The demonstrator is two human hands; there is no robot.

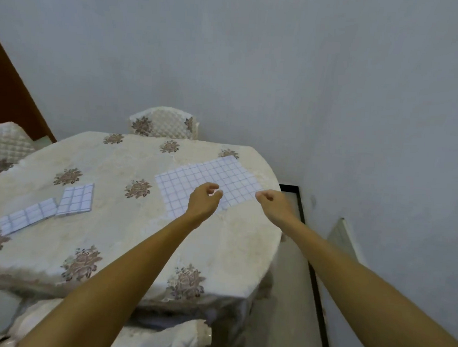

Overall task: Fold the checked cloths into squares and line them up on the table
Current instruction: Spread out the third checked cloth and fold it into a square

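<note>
In the head view, I see the spread checked cloth at the far right of the table, with my left hand and right hand curled over its near edge and hiding it, so I cannot tell whether they grip it, while a folded cloth and a second folded cloth lie side by side at the table's left and a covered chair stands behind the table.

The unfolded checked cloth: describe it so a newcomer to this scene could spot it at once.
On the table with the cream floral cover, look to its far right corner. The unfolded checked cloth lies there spread flat, far larger than the two folded cloths lined up at the left.
</note>
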